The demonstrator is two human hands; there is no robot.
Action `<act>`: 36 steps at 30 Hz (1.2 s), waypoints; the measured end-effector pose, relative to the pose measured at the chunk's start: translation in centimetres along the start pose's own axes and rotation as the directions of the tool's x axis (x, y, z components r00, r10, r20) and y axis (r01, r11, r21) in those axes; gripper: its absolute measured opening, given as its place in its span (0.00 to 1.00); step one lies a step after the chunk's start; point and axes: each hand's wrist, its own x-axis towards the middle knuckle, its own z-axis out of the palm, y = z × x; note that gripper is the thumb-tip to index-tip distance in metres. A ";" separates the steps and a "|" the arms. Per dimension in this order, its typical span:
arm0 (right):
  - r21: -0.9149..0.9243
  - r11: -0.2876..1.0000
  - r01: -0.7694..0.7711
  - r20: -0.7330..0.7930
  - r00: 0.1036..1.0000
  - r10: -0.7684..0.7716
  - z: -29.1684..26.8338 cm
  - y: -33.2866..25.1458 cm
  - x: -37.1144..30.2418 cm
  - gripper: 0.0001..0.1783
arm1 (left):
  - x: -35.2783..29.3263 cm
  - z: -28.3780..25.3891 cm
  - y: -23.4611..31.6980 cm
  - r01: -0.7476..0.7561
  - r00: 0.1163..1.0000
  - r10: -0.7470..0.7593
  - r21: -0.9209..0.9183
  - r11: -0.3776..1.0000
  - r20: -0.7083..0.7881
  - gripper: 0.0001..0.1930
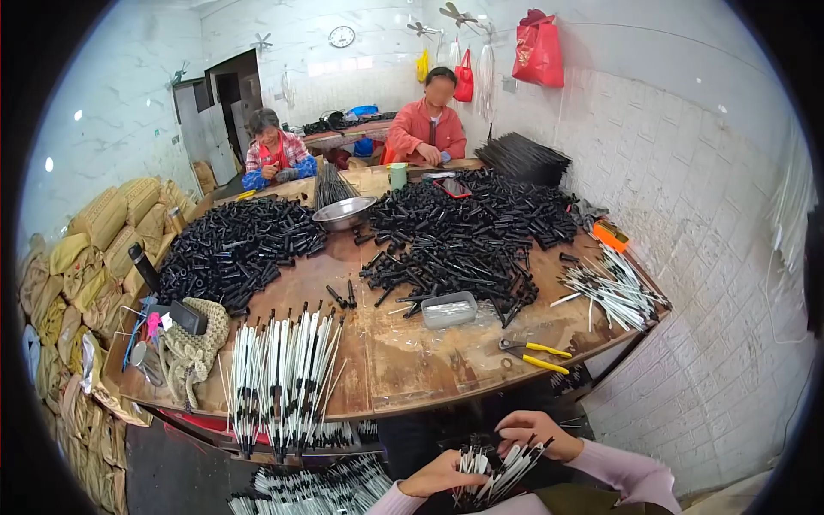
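Low in the picture, my left hand (436, 475) is closed around a bundle of thin white rods with black tips (477, 465). More of these white rods (515, 468) fan out to its right, below my right hand (542, 432). The fingers of that hand are curled over the black tips; what lies between them is too small to make out. On the table's near edge rests a large row of the same rods (283, 369). Yellow-handled pliers (539, 354) lie ahead of my hands.
Heaps of black tube-like parts (249, 245) cover the wooden table (386, 365), with a metal bowl (343, 212) and clear plastic tub (449, 310) among them. Loose white rods (609, 292) lie at right. Two people sit across. Full sacks (103, 249) line the left wall.
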 end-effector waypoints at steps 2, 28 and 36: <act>0.003 0.998 -0.068 0.149 0.987 0.067 1.7 -2.1 1.2 0.14 | -0.1 -0.1 0.7 -0.049 0.998 0.048 -0.034 0.998 -0.052 0.12; -0.282 0.915 0.289 0.531 0.841 -0.102 1.5 -3.2 -3.1 0.26 | -3.3 5.8 1.9 -0.165 0.954 0.208 0.201 0.966 -0.216 0.16; -0.207 0.975 -0.075 0.346 0.927 0.145 2.7 -4.4 -2.4 0.16 | -3.5 4.9 2.4 -0.211 0.952 0.234 0.132 0.969 -0.198 0.13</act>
